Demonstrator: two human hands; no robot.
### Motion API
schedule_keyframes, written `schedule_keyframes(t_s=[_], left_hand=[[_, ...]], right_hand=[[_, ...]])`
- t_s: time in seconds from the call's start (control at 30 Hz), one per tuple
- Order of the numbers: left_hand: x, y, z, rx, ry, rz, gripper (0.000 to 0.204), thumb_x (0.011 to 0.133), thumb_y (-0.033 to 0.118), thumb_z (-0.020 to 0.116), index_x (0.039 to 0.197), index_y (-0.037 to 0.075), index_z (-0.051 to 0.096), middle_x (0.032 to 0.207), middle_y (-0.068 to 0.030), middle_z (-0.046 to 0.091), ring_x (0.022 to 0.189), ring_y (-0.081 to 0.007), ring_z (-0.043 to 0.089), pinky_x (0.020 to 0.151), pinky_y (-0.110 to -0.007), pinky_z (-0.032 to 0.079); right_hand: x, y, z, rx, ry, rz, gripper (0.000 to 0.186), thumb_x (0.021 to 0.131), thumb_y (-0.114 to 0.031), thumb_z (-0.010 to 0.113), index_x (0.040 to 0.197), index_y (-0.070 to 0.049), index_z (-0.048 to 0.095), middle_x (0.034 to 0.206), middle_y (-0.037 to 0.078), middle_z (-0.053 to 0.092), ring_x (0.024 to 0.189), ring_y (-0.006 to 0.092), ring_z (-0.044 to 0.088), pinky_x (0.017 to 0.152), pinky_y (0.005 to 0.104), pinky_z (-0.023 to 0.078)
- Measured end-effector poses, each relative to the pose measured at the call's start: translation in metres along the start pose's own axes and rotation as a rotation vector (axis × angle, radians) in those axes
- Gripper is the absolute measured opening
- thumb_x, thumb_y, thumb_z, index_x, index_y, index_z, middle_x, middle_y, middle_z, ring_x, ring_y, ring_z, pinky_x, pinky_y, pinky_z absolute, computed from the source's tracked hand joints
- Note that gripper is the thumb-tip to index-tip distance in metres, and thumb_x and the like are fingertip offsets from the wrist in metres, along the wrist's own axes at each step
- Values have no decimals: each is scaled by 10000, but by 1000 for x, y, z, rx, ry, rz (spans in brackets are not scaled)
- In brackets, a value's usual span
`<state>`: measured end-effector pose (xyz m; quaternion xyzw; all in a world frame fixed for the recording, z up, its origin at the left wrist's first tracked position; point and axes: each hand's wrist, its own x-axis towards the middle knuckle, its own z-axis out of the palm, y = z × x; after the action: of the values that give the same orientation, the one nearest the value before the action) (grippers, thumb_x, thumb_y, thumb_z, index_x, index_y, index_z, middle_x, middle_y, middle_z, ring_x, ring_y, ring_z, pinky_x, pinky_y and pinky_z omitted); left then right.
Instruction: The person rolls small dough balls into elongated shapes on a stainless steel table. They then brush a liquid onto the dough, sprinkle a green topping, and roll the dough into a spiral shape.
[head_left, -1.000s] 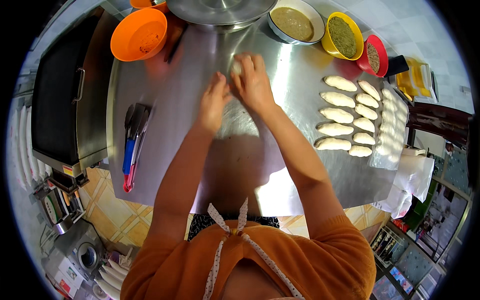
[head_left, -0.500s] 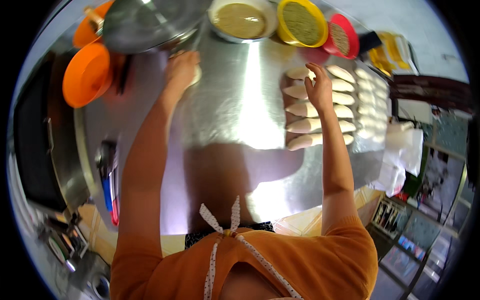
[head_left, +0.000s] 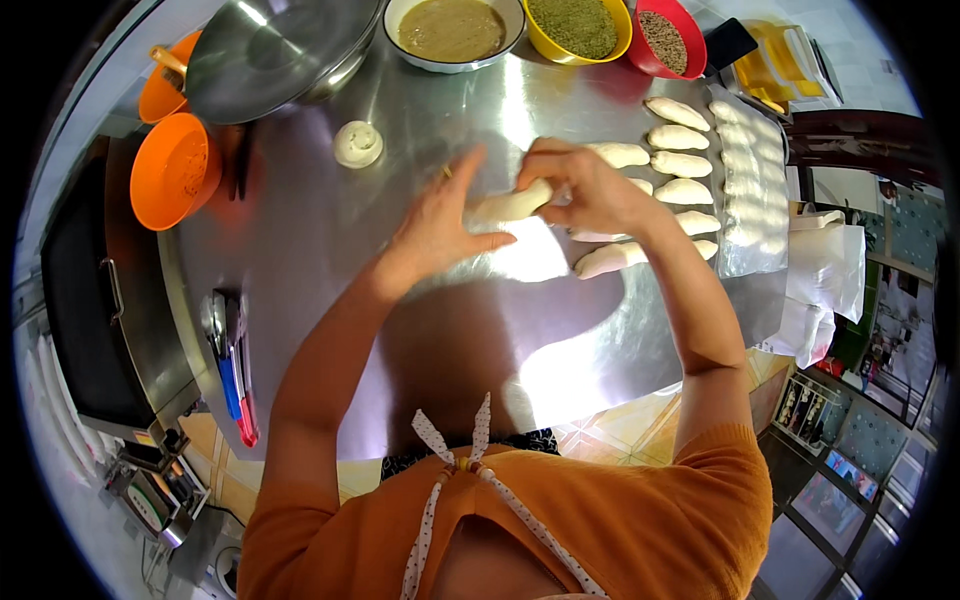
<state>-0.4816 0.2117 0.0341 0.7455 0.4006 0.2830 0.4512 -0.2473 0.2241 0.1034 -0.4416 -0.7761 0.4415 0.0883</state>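
Note:
Over the middle of the steel table, my right hand (head_left: pixel 590 185) grips one end of a pale, elongated dough piece (head_left: pixel 515 203). My left hand (head_left: pixel 435 220) is at the other end of it, thumb and fingers spread apart; motion blurs this end, so contact is unclear. A round, coiled-looking lump of dough (head_left: pixel 358 144) sits on the table beyond my left hand. To the right lie two columns of similar spindle-shaped dough pieces (head_left: pixel 682 164), the nearer column partly hidden by my right hand and forearm.
Plastic-covered dough pieces (head_left: pixel 745 185) lie at the right edge. Along the back stand a large steel bowl (head_left: pixel 285 50), a bowl of tan liquid (head_left: pixel 452 28), a yellow bowl (head_left: pixel 575 52) and a red bowl (head_left: pixel 690 62). Orange bowls (head_left: pixel 160 185) and utensils (head_left: pixel 232 375) are at left.
My right hand has moved left from the dough rows, now with a dough piece. My left hand has come from the back left toward the middle, leaving the round dough lump uncovered.

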Motion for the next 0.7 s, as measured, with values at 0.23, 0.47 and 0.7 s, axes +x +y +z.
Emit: schedule_keyframes(t_s=[0.23, 0.47, 0.7], left_hand=[[-152, -5, -40, -885, -148, -849, 333, 925, 154, 570, 1218, 1, 525, 858, -84, 651, 605, -144, 593, 576, -274, 488], [-254, -7, -87, -996, 306, -715, 358, 959, 208, 523, 1237, -17, 504, 893, -140, 649, 641, -178, 609, 584, -290, 501], [-182, 12, -73, -672, -70, -654, 402, 972, 221, 530, 1296, -15, 494, 1041, -96, 653, 774, -131, 616, 687, -272, 503]], right_hand=[[101, 149, 58, -635, 697, 177, 843, 914, -606, 500, 1493, -27, 299, 1552, 188, 302, 1454, 310, 260, 1154, 536, 223], [72, -18, 239, -541, 240, -209, 819, 923, -607, 466, 1510, -65, 290, 1578, 124, 274, 1483, 271, 191, 1188, 532, 155], [14, -35, 260, 348, 331, -50, 523, 983, -373, 534, 1383, -44, 456, 1290, 83, 540, 1178, 197, 483, 969, 391, 409]])
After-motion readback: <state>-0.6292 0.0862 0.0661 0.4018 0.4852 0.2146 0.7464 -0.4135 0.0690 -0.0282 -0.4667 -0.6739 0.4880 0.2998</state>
